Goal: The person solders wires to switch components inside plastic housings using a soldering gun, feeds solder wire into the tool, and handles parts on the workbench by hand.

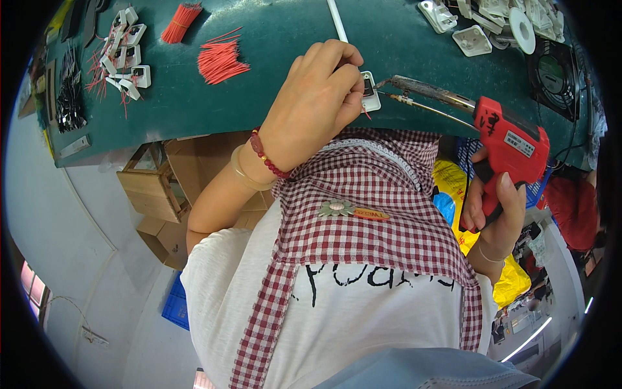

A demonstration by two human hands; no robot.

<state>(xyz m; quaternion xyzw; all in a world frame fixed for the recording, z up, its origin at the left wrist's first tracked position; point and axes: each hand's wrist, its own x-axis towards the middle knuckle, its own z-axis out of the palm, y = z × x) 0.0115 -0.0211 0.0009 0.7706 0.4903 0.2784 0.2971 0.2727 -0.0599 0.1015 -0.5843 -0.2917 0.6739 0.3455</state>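
My right hand (502, 204) grips a red soldering gun (512, 139) by its handle. The gun's tip and its thin solder feed tube (427, 108) point left to a small white plastic housing (371, 100) with a black part inside. The tip is at the housing's right edge; contact is hard to tell. My left hand (321, 91) is closed in a pinch at the housing's left side, its fingers covering part of it. What they pinch is hidden. A short bit of red wire shows below the housing.
Cut red wires (221, 59) lie left on the green bench (155, 117), near a red wire bundle (181, 23), wired white housings (133, 58) and black wires (70, 97). A solder spool (521, 30), loose white housings and a black fan (552, 74) occupy the right.
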